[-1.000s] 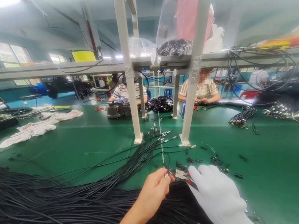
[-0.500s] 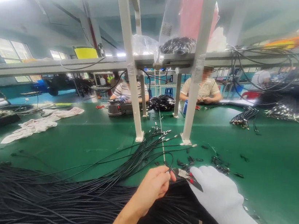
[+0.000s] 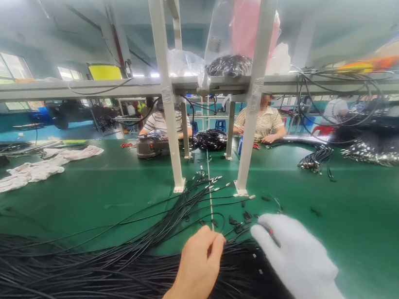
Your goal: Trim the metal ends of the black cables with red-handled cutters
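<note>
My bare left hand (image 3: 199, 267) pinches a thin black cable (image 3: 217, 220) between thumb and fingers, just above a big heap of black cables (image 3: 87, 272) at the near edge of the green table (image 3: 360, 215). My right hand (image 3: 295, 260), in a white glove, curls around a small cutting tool (image 3: 270, 233) whose red-and-black handle barely shows; its jaws are hidden behind the glove. The two hands sit close together, a little apart. Loose cables with metal tips (image 3: 213, 181) fan out ahead of them. Short black offcuts (image 3: 239, 221) lie by the right hand.
Two white frame legs (image 3: 250, 127) stand on the table just past my hands, under a shelf (image 3: 193, 87) with bagged cables. White cloths (image 3: 35, 169) lie far left. Two people sit across the table beside a cable coil (image 3: 211, 139) and a grey machine (image 3: 150, 144).
The cutter's jaws, seen at the cable end between my hands before, are now hidden behind the glove. My left hand has drawn slightly toward me; the view shifted a little right.
</note>
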### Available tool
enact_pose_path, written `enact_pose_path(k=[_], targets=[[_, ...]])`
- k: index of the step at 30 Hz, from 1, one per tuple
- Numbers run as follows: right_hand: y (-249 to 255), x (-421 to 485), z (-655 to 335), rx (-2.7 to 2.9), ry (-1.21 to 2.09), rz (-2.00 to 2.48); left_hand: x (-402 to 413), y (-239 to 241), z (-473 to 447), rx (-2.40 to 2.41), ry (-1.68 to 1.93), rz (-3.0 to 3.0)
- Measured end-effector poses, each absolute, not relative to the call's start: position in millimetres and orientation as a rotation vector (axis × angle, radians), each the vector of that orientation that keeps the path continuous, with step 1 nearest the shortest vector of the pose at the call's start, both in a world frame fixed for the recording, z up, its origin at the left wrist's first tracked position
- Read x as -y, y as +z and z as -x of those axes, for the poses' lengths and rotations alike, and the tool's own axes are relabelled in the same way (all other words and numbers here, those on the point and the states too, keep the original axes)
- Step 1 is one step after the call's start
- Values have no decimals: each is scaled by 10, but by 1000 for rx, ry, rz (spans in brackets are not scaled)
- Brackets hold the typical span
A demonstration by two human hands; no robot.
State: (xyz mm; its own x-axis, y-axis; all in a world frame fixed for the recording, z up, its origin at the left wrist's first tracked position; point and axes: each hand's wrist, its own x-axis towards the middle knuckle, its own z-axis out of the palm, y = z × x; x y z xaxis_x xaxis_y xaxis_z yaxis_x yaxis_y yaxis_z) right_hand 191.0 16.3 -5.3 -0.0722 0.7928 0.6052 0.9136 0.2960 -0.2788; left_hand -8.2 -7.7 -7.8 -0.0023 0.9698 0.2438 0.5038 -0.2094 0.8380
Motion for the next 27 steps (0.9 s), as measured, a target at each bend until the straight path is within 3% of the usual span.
enact_pose_path(k=[2, 5, 13, 20, 27], targets=[[-42, 10, -1682, 2060, 253, 1473, 97, -49, 22, -1430, 1149, -1613], [-117, 163, -1448, 2057, 498, 1374, 128, -24, -54, -1307, 1137, -1412], [-276, 105, -1410, 1981, 425, 1435, 155, -51, -95, -1269, 1123, -1353], [-396, 65, -1463, 2058, 113, 1297, 68, -147, -36, -1355, 1225, -1249], [-292, 56, -1488, 2135, 328, 1426, 79, -100, -25, -1310, 1177, -1296]])
